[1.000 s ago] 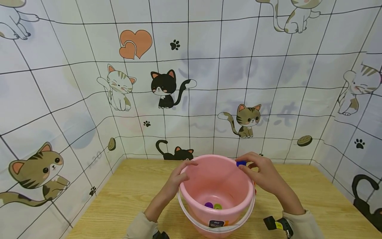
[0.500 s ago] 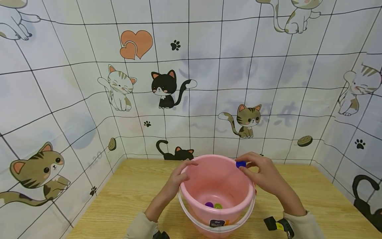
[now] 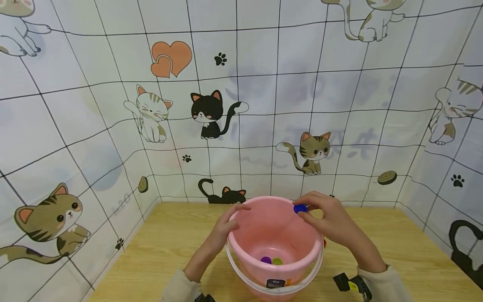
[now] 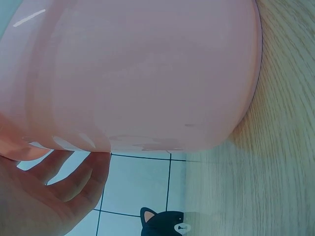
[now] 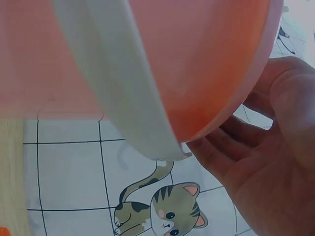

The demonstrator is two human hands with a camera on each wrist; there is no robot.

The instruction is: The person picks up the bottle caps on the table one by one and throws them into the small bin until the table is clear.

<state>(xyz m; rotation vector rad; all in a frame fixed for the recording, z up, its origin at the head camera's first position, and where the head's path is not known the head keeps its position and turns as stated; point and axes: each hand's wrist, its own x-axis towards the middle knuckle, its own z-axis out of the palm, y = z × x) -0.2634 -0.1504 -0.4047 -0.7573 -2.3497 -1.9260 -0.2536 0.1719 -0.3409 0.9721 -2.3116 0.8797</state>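
The left hand (image 3: 223, 226), in the head view, grips the rim of the pink plastic bucket (image 3: 277, 224) from its side, fingers curled over the edge and thumb pressed near them, presumably to keep the bucket steady. The right hand (image 3: 330, 218) pinches a small blue piece (image 3: 300, 208) between thumb and fingertips at the far right of the rim (whether the piece touches the plastic I cannot tell). Such a light fingertip hold seems to suit something this small. Down on the bucket floor, a purple piece (image 3: 266, 260) and a green piece (image 3: 277, 261) lie side by side. The bucket is on the wooden worktop (image 3: 170, 243), mouth up, probably so that both hands can reach the opening; its white handle (image 3: 281, 289) hangs down in front, which leaves the mouth uncrossed. A bit of something red (image 3: 325, 243) peeks out beside the bucket's right wall, mostly hidden.

In the left wrist view, the bucket's smooth outer wall fills much of the frame, with the left fingers against it near the rim and the base edge by the worktop.

In the right wrist view, the handle slants across the bucket and the right fingers reach the rim; the blue piece is out of sight. An orange object (image 5: 4, 231) is cut off at the lower corner.
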